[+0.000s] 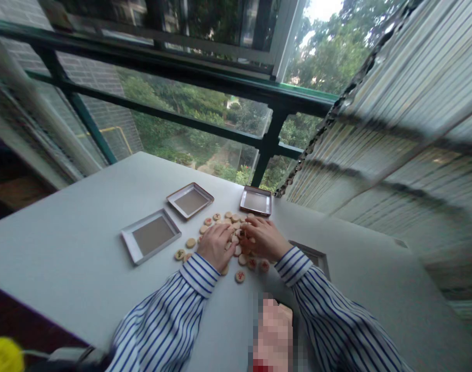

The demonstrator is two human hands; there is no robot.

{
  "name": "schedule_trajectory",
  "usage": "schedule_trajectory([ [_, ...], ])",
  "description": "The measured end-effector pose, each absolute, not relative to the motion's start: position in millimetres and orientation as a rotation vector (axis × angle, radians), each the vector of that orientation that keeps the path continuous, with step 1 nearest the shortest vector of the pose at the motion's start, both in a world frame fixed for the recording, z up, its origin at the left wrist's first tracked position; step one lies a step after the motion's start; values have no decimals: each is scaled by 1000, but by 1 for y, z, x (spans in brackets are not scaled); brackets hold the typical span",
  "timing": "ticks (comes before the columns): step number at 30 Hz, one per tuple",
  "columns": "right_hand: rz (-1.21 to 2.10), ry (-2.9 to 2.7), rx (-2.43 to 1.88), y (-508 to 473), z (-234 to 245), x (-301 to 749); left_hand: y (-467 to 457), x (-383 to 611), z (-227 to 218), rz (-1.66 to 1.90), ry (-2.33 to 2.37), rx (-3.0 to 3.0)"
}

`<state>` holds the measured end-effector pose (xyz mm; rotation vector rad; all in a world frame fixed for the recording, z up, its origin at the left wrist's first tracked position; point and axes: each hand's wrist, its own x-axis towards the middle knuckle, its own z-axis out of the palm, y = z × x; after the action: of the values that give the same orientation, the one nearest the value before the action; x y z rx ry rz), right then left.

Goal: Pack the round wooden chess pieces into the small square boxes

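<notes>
Discs [233,219], round, pale wood, red or dark marks on the faces; they lie in a loose heap on the grey table [84,243], roughly mid-surface, with a stray disc [240,276] on the near side by the cuffs.

Left hand [216,245]: palm down on the heap's left part, fingers spread over the discs; right hand [264,238]: palm down on the right part, its fingertips meeting the left hand's; we cannot tell whether either pinches a disc underneath.

Sleeves, blue-and-white stripe, both cuffs just beside the near discs.

Trays, shallow, square, four: grey-rimmed tray [151,236] left of the heap; brown-rimmed tray [190,200] beyond it; dark tray [255,201] just past the fingertips; fourth tray [315,257] partly hidden behind the right sleeve; those we see into hold nothing.

Window railing [205,85] and slatted blind [406,103] beyond the table.

Hazards, in our judgement: a broad sweep of the hands could scatter the outer discs across the smooth top; a cuff could drag the near ones; the right forearm could shove the hidden tray; covered discs could be missed.
</notes>
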<state>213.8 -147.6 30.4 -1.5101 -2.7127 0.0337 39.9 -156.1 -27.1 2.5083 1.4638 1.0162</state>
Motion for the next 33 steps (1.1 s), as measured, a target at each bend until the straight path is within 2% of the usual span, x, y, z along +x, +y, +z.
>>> schedule_trajectory([
  [17, -2, -2655, -1433, -144, 22, 212, -155, 41, -27, 1128, 1451, 2452],
  [33, 33, -2518, -1367, -177, 50, 232, -160, 47, -12, 1285, 1305, 2325],
])
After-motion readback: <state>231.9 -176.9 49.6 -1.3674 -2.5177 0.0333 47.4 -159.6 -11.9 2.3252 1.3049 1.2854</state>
